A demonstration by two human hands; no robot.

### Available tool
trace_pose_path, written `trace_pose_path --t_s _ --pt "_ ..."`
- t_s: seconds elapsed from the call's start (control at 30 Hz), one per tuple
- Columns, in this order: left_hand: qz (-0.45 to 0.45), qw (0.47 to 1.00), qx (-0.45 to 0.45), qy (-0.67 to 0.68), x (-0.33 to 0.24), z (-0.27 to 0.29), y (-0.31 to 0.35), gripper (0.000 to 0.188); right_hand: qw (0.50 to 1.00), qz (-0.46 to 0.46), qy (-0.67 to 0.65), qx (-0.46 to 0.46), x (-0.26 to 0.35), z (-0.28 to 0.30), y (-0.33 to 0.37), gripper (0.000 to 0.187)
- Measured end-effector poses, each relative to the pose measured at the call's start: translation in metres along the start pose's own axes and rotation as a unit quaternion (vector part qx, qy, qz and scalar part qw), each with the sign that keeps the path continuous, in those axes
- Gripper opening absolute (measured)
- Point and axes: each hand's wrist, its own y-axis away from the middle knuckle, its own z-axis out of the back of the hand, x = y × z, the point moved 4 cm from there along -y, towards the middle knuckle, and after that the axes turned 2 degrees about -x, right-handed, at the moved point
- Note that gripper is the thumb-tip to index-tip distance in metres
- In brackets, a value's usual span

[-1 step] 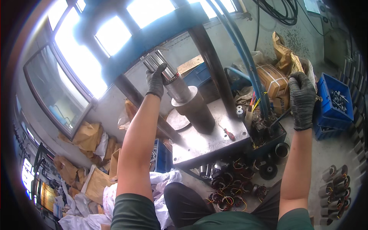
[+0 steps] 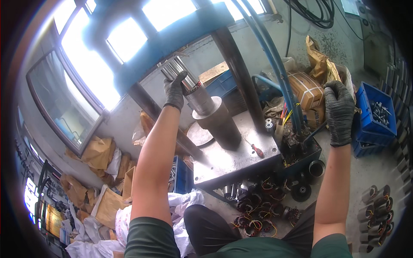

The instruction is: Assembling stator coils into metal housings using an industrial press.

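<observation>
My left hand (image 2: pixel 174 91), in a dark glove, is wrapped around the left side of a shiny ribbed metal cylinder (image 2: pixel 175 66) under the blue press head (image 2: pixel 172 43). Below it, a grey metal sleeve (image 2: pixel 200 101) with a red and dark ring at its top stands on a thicker steel support cylinder (image 2: pixel 221 129). That support rests, looking tilted in this view, on the press's steel plate (image 2: pixel 215 165). Off to the right, my gloved right hand (image 2: pixel 339 112) is closed on a lever (image 2: pixel 316 131); the fingers hide most of the grip.
A screwdriver (image 2: pixel 257 150) lies on the plate. Dark posts (image 2: pixel 238 77) flank the work. Several wired stator parts (image 2: pixel 258 210) are on the floor below. Blue bins (image 2: pixel 363 118) with metal parts stand right, near a strapped carton (image 2: pixel 304 91). Paper and white sacks (image 2: pixel 107 206) lie left.
</observation>
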Motion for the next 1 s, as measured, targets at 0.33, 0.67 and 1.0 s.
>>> trace_pose_path --t_s 0.33,0.67,1.0 --pt "-0.028 0.999 0.023 0.017 -0.010 -0.015 0.022 0.063 0.992 0.003 0.008 0.127 0.020 0.005 0.004 0.015" --pt "-0.067 0.997 0.016 -0.045 0.004 -0.013 0.018 0.070 0.981 -0.052 -0.049 0.182 0.007 0.007 0.005 0.042" --pt "-0.062 0.991 0.010 -0.114 0.011 -0.007 0.020 0.072 0.966 -0.097 0.026 0.238 0.015 0.009 0.012 0.036"
